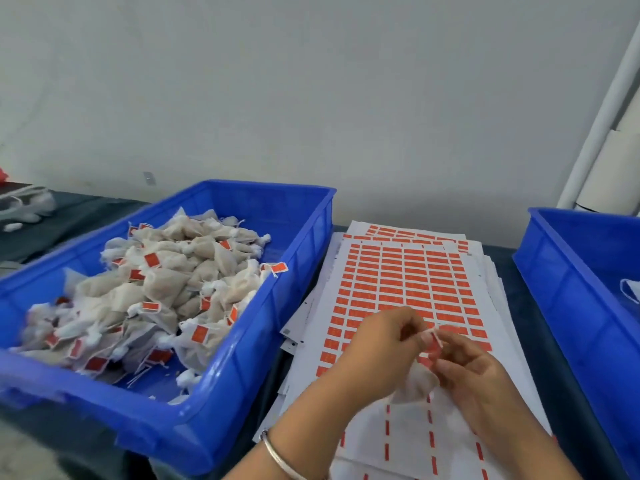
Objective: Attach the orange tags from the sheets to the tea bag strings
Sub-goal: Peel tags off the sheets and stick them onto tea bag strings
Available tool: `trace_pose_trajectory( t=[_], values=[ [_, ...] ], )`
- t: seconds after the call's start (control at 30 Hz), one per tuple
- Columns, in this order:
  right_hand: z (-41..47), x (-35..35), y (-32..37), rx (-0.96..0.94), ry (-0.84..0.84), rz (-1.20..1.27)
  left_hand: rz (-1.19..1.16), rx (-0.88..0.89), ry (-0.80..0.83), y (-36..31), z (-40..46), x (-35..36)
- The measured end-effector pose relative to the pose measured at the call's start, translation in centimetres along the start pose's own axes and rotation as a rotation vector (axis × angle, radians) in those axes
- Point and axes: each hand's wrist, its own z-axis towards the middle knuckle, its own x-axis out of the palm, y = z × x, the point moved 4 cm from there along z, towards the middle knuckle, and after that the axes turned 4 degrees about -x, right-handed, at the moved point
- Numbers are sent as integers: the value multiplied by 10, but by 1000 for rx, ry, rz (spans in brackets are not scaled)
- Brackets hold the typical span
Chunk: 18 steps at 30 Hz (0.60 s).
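Over the lower half of the tag sheet (405, 282), my left hand (377, 351) and my right hand (474, 372) meet. Between their fingertips sits a small orange tag (433, 344) with a white string (437, 332) running across it; both hands pinch it. A white tea bag (415, 382) hangs below the fingers, blurred. The sheet carries rows of orange tags; its near part is peeled, with only thin orange strips left. The blue crate (242, 358) on the left holds a heap of tagged tea bags (166, 289).
A second blue crate (568, 289) stands at the right with something white inside. More sheets (391, 233) lie stacked under the top one. A white pipe (602, 109) leans at the far right. White items (24, 206) lie on the dark table at far left.
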Motion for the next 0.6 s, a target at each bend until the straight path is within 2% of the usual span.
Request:
trace_pose_trajectory(
  t=[0.07, 0.13, 0.27, 0.37, 0.5, 0.6],
  values=[
    [3, 1, -5, 38, -10, 23, 42, 41, -21, -20, -9, -21],
    [7, 2, -8, 80, -26, 2, 101, 86, -135, -39, -20, -49],
    [13, 0, -14, 136, -42, -51, 228, 127, -602, -56, -46, -132],
    [13, 1, -13, 116, -50, -93, 313, 66, -823, -47, -63, -191],
    [6, 4, -10, 105, -23, -67, 341, -123, -946, -8, -77, -241],
    [0, 6, -6, 92, -4, -79, 347, -281, -918, 30, -78, -255]
  ],
)
